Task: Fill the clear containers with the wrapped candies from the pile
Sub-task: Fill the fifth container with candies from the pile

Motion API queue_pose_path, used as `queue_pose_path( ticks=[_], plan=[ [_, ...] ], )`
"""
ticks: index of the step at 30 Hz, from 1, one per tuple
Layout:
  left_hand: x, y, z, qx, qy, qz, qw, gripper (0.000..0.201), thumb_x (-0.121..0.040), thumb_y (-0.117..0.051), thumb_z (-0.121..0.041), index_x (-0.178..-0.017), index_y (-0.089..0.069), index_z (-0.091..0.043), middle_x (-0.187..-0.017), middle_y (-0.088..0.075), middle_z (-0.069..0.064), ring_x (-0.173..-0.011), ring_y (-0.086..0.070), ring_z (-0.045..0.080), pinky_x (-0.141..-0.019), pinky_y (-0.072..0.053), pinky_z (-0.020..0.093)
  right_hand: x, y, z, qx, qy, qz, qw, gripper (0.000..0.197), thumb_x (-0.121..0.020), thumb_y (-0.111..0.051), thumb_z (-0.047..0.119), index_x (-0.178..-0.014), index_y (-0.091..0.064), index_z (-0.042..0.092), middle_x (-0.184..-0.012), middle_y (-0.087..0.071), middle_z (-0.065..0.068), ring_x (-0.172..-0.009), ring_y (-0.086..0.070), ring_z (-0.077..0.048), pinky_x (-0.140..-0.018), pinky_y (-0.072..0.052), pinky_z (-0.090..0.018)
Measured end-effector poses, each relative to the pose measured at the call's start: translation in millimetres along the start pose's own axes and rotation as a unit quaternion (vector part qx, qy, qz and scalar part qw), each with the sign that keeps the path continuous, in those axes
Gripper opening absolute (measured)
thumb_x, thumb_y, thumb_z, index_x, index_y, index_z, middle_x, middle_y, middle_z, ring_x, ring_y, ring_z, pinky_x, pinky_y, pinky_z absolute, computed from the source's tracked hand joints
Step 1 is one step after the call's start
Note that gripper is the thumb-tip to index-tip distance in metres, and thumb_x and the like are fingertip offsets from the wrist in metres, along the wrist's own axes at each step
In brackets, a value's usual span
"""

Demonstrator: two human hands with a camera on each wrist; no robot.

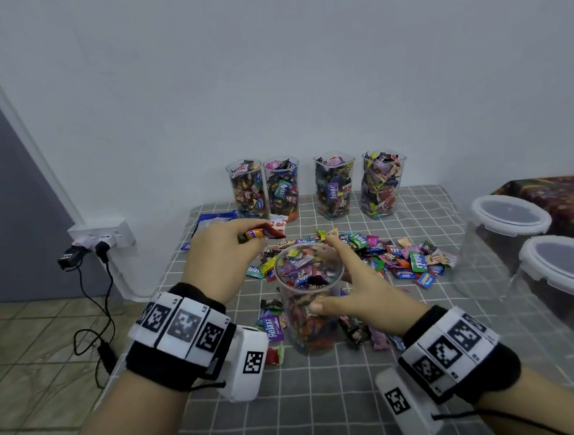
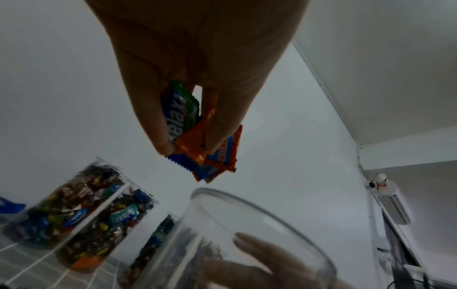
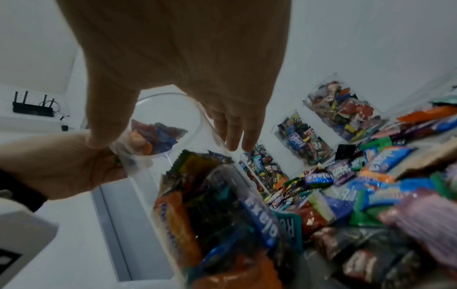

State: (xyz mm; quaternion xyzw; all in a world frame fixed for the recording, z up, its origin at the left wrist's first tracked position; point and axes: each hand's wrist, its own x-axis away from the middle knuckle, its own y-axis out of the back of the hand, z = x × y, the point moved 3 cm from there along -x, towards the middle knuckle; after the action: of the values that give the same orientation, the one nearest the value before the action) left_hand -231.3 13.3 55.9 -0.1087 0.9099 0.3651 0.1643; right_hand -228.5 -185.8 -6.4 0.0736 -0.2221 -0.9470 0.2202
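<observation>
The left hand (image 1: 220, 253) is raised beside and slightly above the rim of the cup (image 1: 311, 297), which stands on the counter (image 1: 327, 403) near the front of the pile (image 1: 378, 254). Its grip pinches a small bunch of candies (image 2: 197, 136) between thumb and fingertips; the bunch hangs below the fingertips, just left of and above the cup mouth, not yet inside it. The right hand (image 1: 353, 291) steadies the cup from the right: its grip is spread around the wall, thumb on the near side, fingers on the far side near the rim. The cup is more than half full of candies, with clear wall showing under the rim. Four full jars (image 1: 317, 187) stand in a row at the back edge of the counter, against the wall. Two lidded tubs (image 1: 538, 249) sit at the right, well apart from the cup.
</observation>
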Motion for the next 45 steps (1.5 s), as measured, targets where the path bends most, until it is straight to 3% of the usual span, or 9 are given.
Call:
queue_pose_path(
  ticks=[3, 6, 11, 20, 27, 32, 36, 40, 45],
  plan=[
    [1, -1, -10, -0.005, -0.024, 0.065, 0.998, 0.022, -0.085, -0.065, -0.020, -0.102, -0.071, -0.034, -0.081, -0.066, -0.017, -0.072, -0.056, -0.007, -0.065, -0.039, 0.007, -3, -3, -4, -0.047, 0.005, -0.009, 0.999, 0.087, -0.072, -0.081, 0.029, -0.138, -0.025, 0.043, -0.134, -0.046, 0.016, -0.122, -0.046, -0.001, -0.108, -0.038, -0.034],
    [2, -3, -18, -0.043, -0.044, 0.133, 0.989, 0.023, -0.085, -0.064, -0.021, -0.103, -0.071, -0.034, -0.072, -0.061, -0.019, -0.064, -0.052, -0.008, -0.055, -0.035, 0.008, -5, -4, -7, -0.042, 0.008, -0.009, 0.999, 0.072, -0.073, -0.080, 0.028, -0.122, -0.034, 0.052, -0.131, -0.048, 0.016, -0.123, -0.046, -0.001, -0.108, -0.037, -0.037],
    [2, -9, -31, -0.116, -0.059, 0.178, 0.975, 0.028, -0.084, -0.063, -0.020, -0.106, -0.069, -0.037, -0.072, -0.063, -0.016, -0.060, -0.053, -0.004, -0.053, -0.035, 0.008, -6, -5, -10, -0.064, 0.025, -0.011, 0.998, 0.087, -0.064, -0.080, 0.040, -0.138, -0.035, 0.030, -0.130, -0.053, 0.014, -0.122, -0.049, -0.001, -0.108, -0.039, -0.036],
    [0, -23, -45, -0.161, -0.089, 0.175, 0.967, 0.053, -0.085, -0.065, -0.027, -0.134, -0.048, -0.037, -0.124, -0.061, -0.007, -0.110, -0.056, 0.011, -0.094, -0.044, 0.030, -4, -6, -9, -0.051, 0.032, -0.019, 0.998, 0.084, -0.064, -0.079, 0.044, -0.136, -0.036, 0.033, -0.129, -0.054, 0.017, -0.121, -0.050, 0.001, -0.107, -0.040, -0.036],
    [2, -31, -44, -0.111, -0.085, 0.187, 0.972, 0.049, -0.085, -0.066, -0.028, -0.131, -0.052, -0.035, -0.122, -0.061, -0.004, -0.102, -0.059, 0.011, -0.092, -0.048, 0.034, -4, -5, -12, -0.039, 0.029, -0.021, 0.999, 0.078, -0.073, -0.079, 0.036, -0.137, -0.035, 0.035, -0.130, -0.051, 0.019, -0.123, -0.046, 0.002, -0.108, -0.038, -0.038],
    [3, -30, -42, -0.038, -0.087, 0.165, 0.982, 0.040, -0.085, -0.065, -0.029, -0.123, -0.058, -0.037, -0.119, -0.060, -0.011, -0.101, -0.058, 0.005, -0.089, -0.049, 0.032, -5, -6, -12, -0.042, 0.038, -0.019, 0.998, 0.087, -0.066, -0.077, 0.049, -0.139, -0.034, 0.034, -0.134, -0.051, 0.016, -0.126, -0.045, -0.002, -0.109, -0.037, -0.039],
    [3, -25, -37, -0.010, -0.080, 0.104, 0.991, 0.029, -0.087, -0.063, -0.030, -0.116, -0.063, -0.035, -0.103, -0.063, -0.011, -0.097, -0.060, 0.006, -0.088, -0.047, 0.031, -6, -4, -14, -0.015, 0.013, -0.021, 1.000, 0.078, -0.070, -0.079, 0.044, -0.133, -0.033, 0.043, -0.129, -0.049, 0.019, -0.122, -0.043, 0.007, -0.106, -0.038, -0.026],
    [0, -15, -24, -0.003, -0.059, 0.050, 0.997, 0.024, -0.090, -0.058, -0.025, -0.112, -0.066, -0.031, -0.108, -0.065, -0.009, -0.096, -0.059, 0.008, -0.090, -0.048, 0.036, -2, 2, -15, 0.068, -0.016, 0.025, 0.997, 0.075, -0.077, -0.077, 0.024, -0.127, -0.026, 0.048, -0.116, -0.043, 0.035, -0.106, -0.044, 0.019, -0.084, -0.037, -0.002],
    [-1, -12, 3, -0.106, -0.015, 0.090, 0.990, 0.039, -0.092, -0.054, -0.021, -0.129, -0.053, -0.031, -0.126, -0.057, -0.005, -0.104, -0.056, 0.012, -0.091, -0.045, 0.033, 2, 19, -19, 0.170, -0.044, 0.021, 0.984, 0.090, -0.078, -0.074, 0.026, -0.148, -0.018, 0.027, -0.149, -0.033, 0.007, -0.135, -0.034, -0.012, -0.107, -0.037, -0.033]
  ],
)
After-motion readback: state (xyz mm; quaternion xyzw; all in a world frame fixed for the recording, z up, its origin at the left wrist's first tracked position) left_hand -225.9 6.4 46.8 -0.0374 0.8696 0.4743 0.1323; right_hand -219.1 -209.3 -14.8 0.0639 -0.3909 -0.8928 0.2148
